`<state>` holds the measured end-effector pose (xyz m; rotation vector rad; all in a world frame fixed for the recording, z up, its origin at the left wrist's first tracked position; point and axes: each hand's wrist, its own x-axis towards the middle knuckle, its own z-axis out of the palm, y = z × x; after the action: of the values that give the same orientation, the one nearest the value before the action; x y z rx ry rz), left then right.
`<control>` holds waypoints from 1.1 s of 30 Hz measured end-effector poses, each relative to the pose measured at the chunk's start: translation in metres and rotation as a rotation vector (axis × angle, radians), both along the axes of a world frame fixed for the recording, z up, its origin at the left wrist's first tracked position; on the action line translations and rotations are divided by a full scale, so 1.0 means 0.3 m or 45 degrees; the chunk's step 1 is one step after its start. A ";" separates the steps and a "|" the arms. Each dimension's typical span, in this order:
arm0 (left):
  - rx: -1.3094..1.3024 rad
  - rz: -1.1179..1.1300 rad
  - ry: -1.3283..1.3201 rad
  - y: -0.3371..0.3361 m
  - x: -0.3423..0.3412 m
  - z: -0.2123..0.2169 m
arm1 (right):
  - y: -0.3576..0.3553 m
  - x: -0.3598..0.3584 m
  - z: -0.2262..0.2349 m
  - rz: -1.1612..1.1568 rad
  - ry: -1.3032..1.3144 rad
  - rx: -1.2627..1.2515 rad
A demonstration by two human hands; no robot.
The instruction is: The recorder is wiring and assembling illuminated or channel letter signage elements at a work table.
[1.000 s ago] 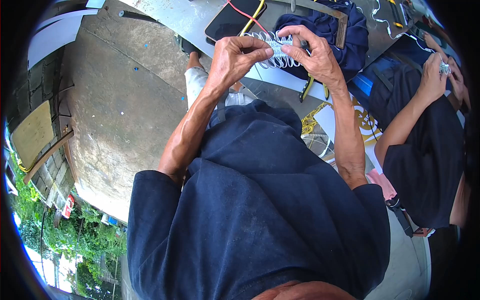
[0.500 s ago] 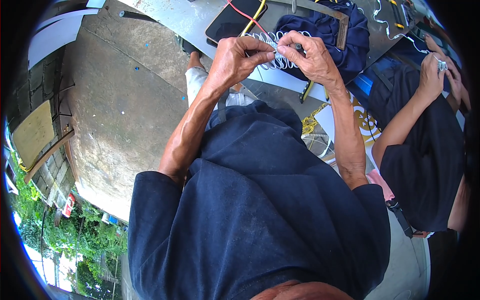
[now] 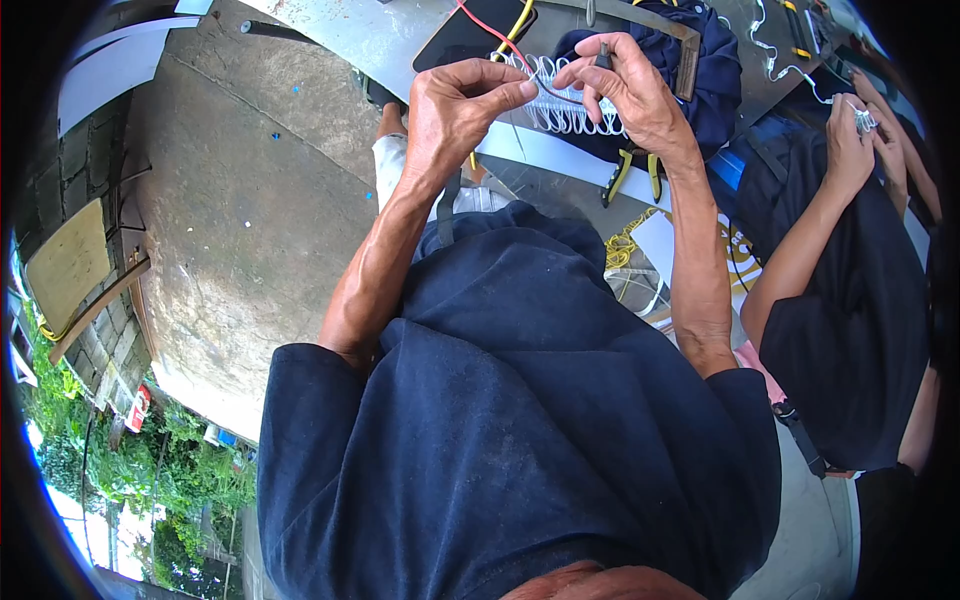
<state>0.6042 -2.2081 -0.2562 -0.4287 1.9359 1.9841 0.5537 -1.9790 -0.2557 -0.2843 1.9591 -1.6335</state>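
My left hand [image 3: 455, 115] is closed in a pinch, thumb against forefinger, on the end of a thin wire [image 3: 521, 138] that trails down from the fingertips. My right hand [image 3: 635, 100] has bent, partly spread fingers, with a small dark object [image 3: 602, 56] lodged between them; its kind is hard to make out. Beneath both hands lies a row of looped white wires [image 3: 568, 118] on the table. A red wire [image 3: 490, 28] runs down towards the left fingertips, beside a yellow cable [image 3: 522, 22].
A black flat device [image 3: 450, 45] lies left of the loops, dark blue cloth [image 3: 715, 65] to the right. Yellow-handled pliers [image 3: 617, 180] rest near my right wrist. Yellow cord [image 3: 622, 240] lies lower. At the right, a co-worker's hands [image 3: 850, 145] hold a small white wire bundle [image 3: 865, 121].
My hands, fingertips together before, have drawn apart. The right fingers have loosened and lifted, and the left hand has shifted slightly left. More of the white loops and pliers shows.
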 end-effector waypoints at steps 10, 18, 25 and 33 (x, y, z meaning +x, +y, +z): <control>0.094 0.067 0.024 -0.005 0.006 -0.001 | -0.018 -0.003 0.013 -0.165 0.090 0.066; 0.050 0.073 0.109 -0.006 0.018 -0.025 | -0.026 0.015 0.024 -0.176 0.056 0.004; -0.008 0.037 0.075 -0.010 0.023 -0.034 | -0.033 0.020 0.027 -0.121 0.208 0.175; 0.005 0.048 0.125 -0.005 0.023 -0.054 | -0.028 0.009 0.041 -0.066 0.321 0.276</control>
<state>0.6111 -2.2096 -0.2723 -0.3755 1.9962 2.0685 0.5562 -1.9874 -0.2433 -0.3712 2.3295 -1.4572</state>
